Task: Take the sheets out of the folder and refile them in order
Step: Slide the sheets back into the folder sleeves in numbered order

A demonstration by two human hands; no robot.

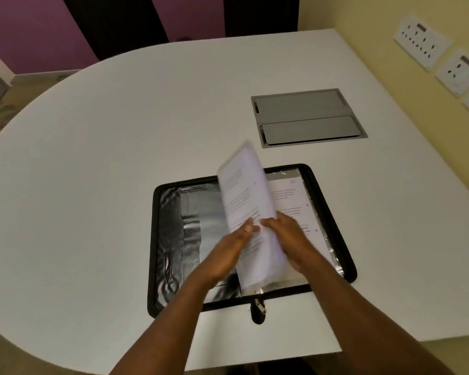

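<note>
holding a bundle of sleeved sheets upright over the open folder, the person has both hands at the bundle's lower part: the left hand lies against the face turned toward the folder's dark inner cover, fingers fairly straight with the tips pressing the paper, and the right hand sits on the other side of the bundle, fingers reaching round its edge, though whether it truly pinches or only steadies is hard to tell. the folder lies flat on the white table, near the table's front edge, with its zip pull hanging off the side nearest the person. judging from this, the step in hand is leafing or lifting the sheets, and it goes best if the bundle is kept square, supported low near the spine, and turned slowly so the plastic sleeves do not slip or crease. motion blur smears the raised pages, so their print and numbering cannot be read; a page still lying in the folder beyond the bundle shows a small mark at its top corner, too faint to trust. the bundle hides the folder's spine and any rings. a grey hatch sits in the table beyond the folder.
</note>
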